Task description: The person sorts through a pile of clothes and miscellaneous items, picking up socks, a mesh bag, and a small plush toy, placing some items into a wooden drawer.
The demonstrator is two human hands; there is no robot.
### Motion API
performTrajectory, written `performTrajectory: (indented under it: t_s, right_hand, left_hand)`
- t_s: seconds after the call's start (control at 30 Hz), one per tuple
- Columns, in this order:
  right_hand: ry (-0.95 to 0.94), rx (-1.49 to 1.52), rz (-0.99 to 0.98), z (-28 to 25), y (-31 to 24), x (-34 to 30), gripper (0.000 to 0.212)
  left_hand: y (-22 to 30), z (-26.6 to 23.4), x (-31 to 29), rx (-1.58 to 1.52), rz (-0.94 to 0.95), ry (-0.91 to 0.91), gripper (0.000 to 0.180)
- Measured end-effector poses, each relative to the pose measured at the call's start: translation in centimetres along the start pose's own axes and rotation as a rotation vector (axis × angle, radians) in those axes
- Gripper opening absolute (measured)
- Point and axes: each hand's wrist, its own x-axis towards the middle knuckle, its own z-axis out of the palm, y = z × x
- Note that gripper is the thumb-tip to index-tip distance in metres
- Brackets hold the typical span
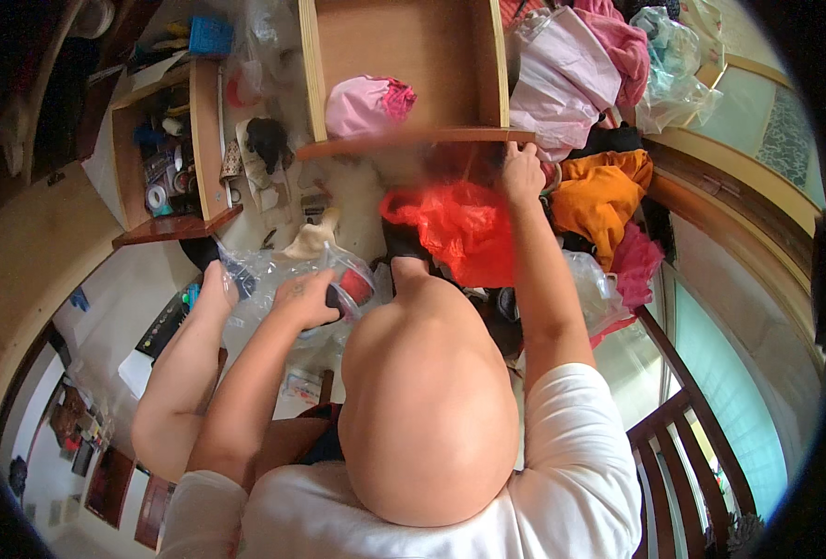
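Note:
My left hand (306, 298) is closed at a crumpled clear plastic bag (259, 279), beside my raised knee. A dark item and a red item (355, 287) show at its fingers; I cannot make out their kind. Higher up on the right, my right hand (523, 172) grips the brown front edge of a pulled-out wooden drawer (413, 142) near its right corner. Inside the drawer lies a pink cloth bundle (368, 107), close to the front. Below the drawer, between my right forearm and my foot, is a bright red plastic bag (455, 233).
To the left, another open drawer (166, 172) holds rolls and small items. Pink clothes (567, 79), an orange cloth (604, 200) and clear bags (674, 70) pile up on the right. A wooden slatted railing (678, 456) stands at the lower right. Loose things lie around my feet.

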Motion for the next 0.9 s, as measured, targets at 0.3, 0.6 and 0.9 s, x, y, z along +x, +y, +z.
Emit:
performTrajectory:
  t_s: [0.3, 0.6, 0.9]
  right_hand:
    - [0.842, 0.904, 0.396, -7.5, 12.8, 3.6, 0.030]
    - [-0.134, 0.242, 0.383, -10.9, 13.4, -1.6, 0.043]
    - [0.415, 0.439, -0.405, -15.4, -0.8, 9.5, 0.045]
  left_hand:
    - [-1.7, -3.5, -1.2, -0.146, -0.138, 0.199, 0.058]
    - [-0.1, -2.8, 0.1, -0.135, -0.127, 0.155, 0.076]
    - [-0.1, -3.4, -0.9, -0.142, -0.112, 0.148, 0.070]
